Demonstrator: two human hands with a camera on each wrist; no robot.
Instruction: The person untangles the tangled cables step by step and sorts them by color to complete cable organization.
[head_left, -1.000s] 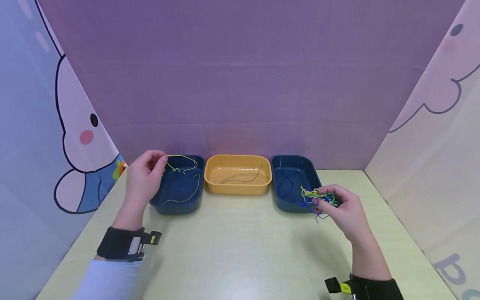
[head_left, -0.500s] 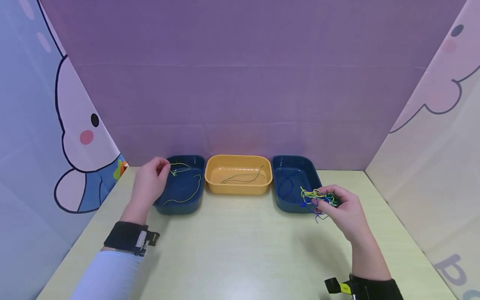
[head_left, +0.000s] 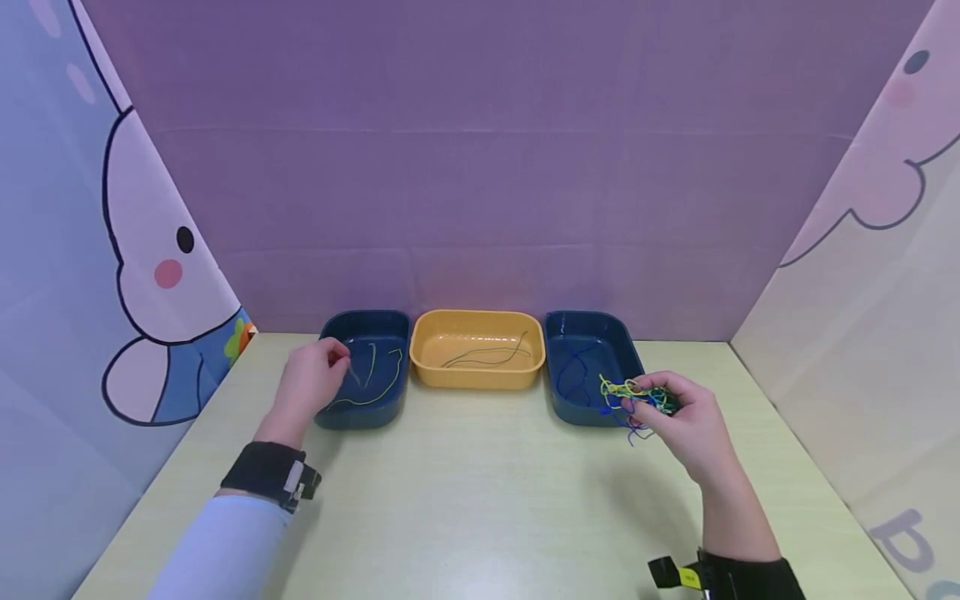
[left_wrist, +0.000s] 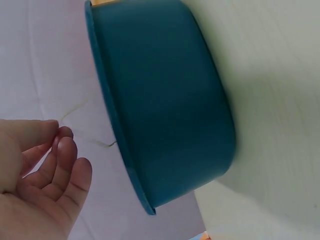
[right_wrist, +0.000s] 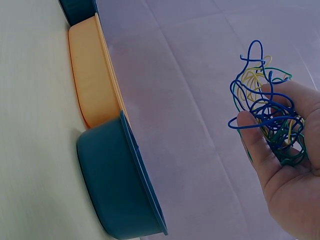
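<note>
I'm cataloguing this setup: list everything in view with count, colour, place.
Left tray: 1, dark blue, left
Middle tray: 1, yellow, centre
Right tray: 1, dark blue, right
Loose strand: 1, yellow, left tray
Pinched strand: 1, yellowish, left hand
Thin strands: count unclear, greenish, middle tray
Looped strands: count unclear, blue, right tray
Tangle: 1, blue/yellow/green, right hand
Table: 1, pale, below
Backdrop: 1, purple, behind
Side panels: 2, blue left, pale right
Sleeve: 1, light blue, left arm
Wrist straps: 2, black, wrists
Hands: 2, bare, left and right
</note>
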